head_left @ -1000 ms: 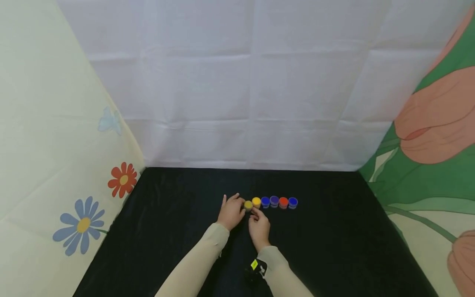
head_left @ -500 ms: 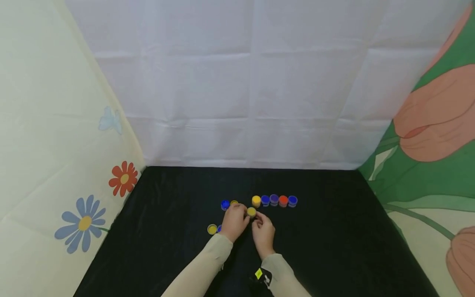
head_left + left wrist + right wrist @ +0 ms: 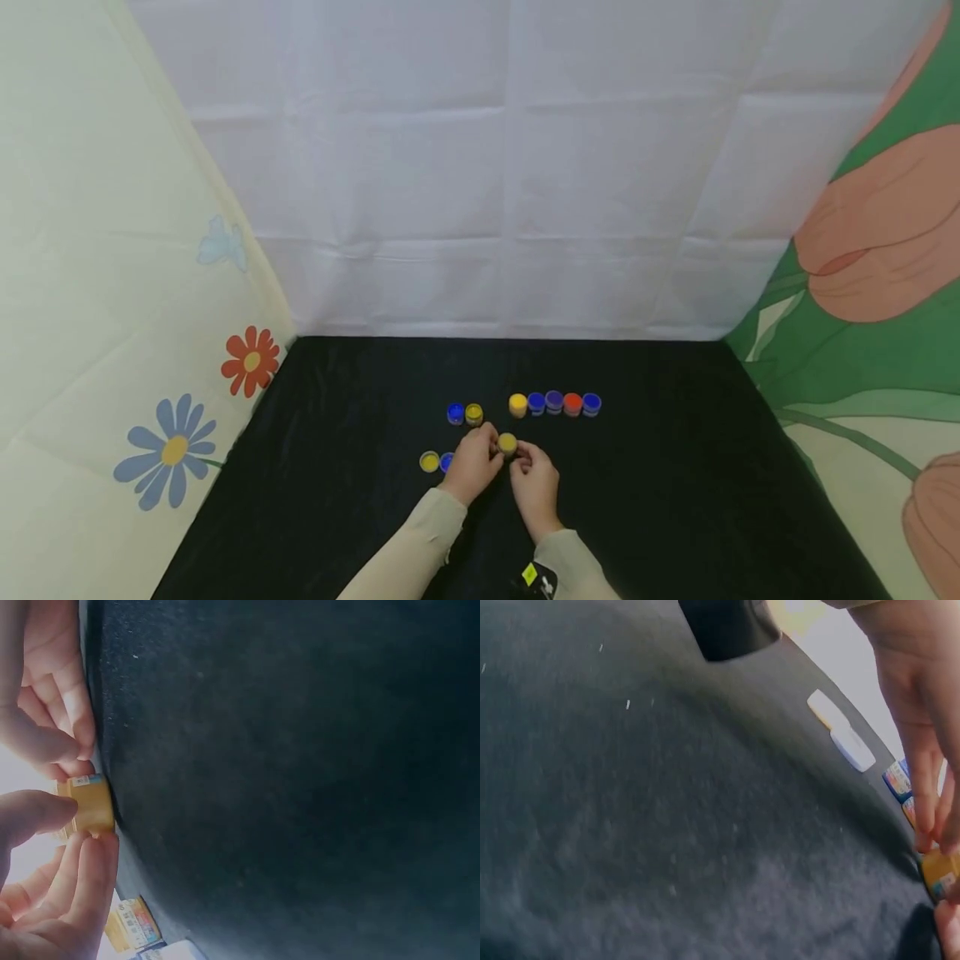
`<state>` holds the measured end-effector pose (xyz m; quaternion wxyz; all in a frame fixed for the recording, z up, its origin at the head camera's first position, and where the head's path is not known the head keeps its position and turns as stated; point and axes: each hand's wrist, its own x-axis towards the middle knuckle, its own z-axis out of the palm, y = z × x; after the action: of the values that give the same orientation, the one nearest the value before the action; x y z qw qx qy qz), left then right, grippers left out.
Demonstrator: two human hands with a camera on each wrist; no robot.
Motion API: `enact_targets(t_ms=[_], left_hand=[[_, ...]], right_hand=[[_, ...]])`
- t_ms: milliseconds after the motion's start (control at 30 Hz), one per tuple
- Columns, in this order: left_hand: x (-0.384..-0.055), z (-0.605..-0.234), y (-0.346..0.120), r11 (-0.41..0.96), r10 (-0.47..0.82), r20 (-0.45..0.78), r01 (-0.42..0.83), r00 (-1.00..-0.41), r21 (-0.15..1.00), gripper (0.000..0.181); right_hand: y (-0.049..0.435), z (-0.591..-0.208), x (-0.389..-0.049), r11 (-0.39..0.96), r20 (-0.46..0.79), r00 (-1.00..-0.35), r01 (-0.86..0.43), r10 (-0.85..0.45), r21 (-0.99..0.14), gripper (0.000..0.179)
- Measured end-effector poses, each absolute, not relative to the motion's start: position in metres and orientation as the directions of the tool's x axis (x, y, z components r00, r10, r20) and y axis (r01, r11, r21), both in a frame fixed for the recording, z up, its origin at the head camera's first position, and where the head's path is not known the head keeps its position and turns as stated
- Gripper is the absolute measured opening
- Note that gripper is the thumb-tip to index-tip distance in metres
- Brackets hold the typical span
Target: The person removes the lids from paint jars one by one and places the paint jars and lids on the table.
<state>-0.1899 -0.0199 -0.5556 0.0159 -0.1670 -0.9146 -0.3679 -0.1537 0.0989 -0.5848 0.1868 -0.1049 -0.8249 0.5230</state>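
In front of the row of small paint pots, both hands meet at a yellow paint pot (image 3: 507,444). My left hand (image 3: 472,460) pinches it from the left; in the left wrist view its thumb lies on the side of the pot (image 3: 93,810) and its fingers are underneath. My right hand (image 3: 536,483) holds the other side with curled fingers, its fingertips at the pot's edge. A blue pot (image 3: 455,413) and a yellow-olive pot (image 3: 474,414) stand behind the left hand. Left of that hand lie a yellow lid (image 3: 429,462) and a blue lid (image 3: 447,462), the latter partly hidden.
At right stands a row of pots: yellow (image 3: 518,405), blue (image 3: 536,404), purple (image 3: 554,402), red (image 3: 573,404) and another blue pot (image 3: 592,405). The black tablecloth (image 3: 675,500) ends at a white backdrop (image 3: 510,208), with printed side panels.
The yellow pot has left the left end of the row and come toward the body, between both hands. The pots and lids behind the left hand have come into view.
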Motion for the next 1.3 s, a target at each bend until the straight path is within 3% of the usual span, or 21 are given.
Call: enact_targets(t_ms=[233, 600, 867, 1133, 1300], left_hand=[[-0.19, -0.557, -0.024, 0.648, 0.272, 0.13, 0.281, -0.954, 0.708, 0.019], [-0.189, -0.559, -0.029, 0.588, 0.29, 0.159, 0.307, -0.944, 0.748, 0.021], [-0.191, -0.558, -0.029, 0.536, 0.296, 0.127, 0.275, -0.947, 0.798, 0.018], [-0.2, -0.562, -0.026, 0.532, 0.38, 0.107, 0.311, -0.919, 0.787, 0.024], [-0.204, -0.568, -0.027, 0.519, 0.415, 0.119, 0.342, -0.902, 0.784, 0.028]], right_hand=[[0.111, -0.586, -0.157, 0.473, 0.239, -0.942, -0.105, 0.234, -0.875, 0.022], [0.134, -0.585, -0.174, 0.487, 0.135, -0.991, -0.113, 0.012, -0.866, 0.021], [0.141, -0.582, -0.175, 0.441, 0.087, -0.996, -0.081, -0.006, -0.894, 0.016], [0.143, -0.583, -0.176, 0.4, 0.092, -0.996, -0.089, -0.01, -0.912, 0.028], [0.145, -0.583, -0.175, 0.379, 0.096, -0.995, -0.093, -0.012, -0.921, 0.026]])
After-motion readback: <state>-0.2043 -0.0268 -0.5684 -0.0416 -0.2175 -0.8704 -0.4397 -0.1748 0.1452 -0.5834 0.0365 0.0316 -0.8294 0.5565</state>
